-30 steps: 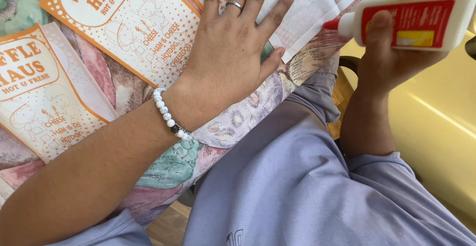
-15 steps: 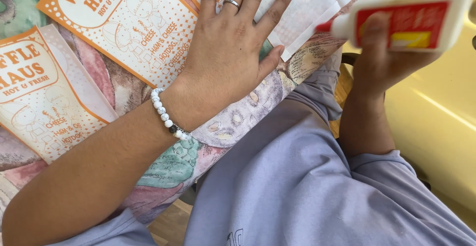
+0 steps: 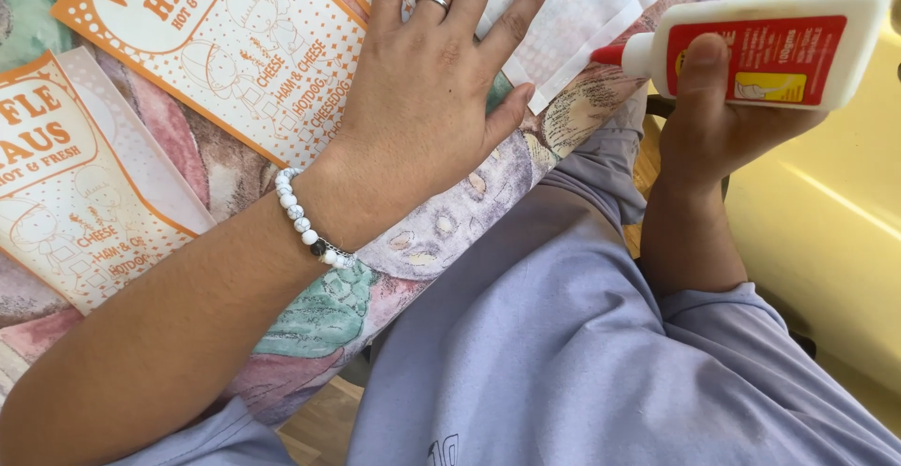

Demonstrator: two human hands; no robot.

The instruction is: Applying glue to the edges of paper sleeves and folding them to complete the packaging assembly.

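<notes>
My left hand [image 3: 432,91] lies flat, fingers spread, on orange-and-white printed paper sheets [image 3: 244,44] on a table covered with a patterned cloth [image 3: 328,316]. It wears a ring and a white bead bracelet [image 3: 305,222]. My right hand [image 3: 718,119] grips a white glue bottle [image 3: 770,48] with a red label, held sideways. Its red nozzle points left at the edge of a white paper strip [image 3: 601,25] beside my left thumb.
Another printed sheet [image 3: 75,194] lies at the left on the cloth. My lap in lilac trousers [image 3: 563,353] fills the lower middle. A pale yellow surface [image 3: 826,194] is on the right. A wooden floor [image 3: 319,428] shows below the table edge.
The glue bottle in my right hand has shifted slightly left and tilted, bringing the nozzle nearer the paper edge. My left hand stays flat on the sheets.
</notes>
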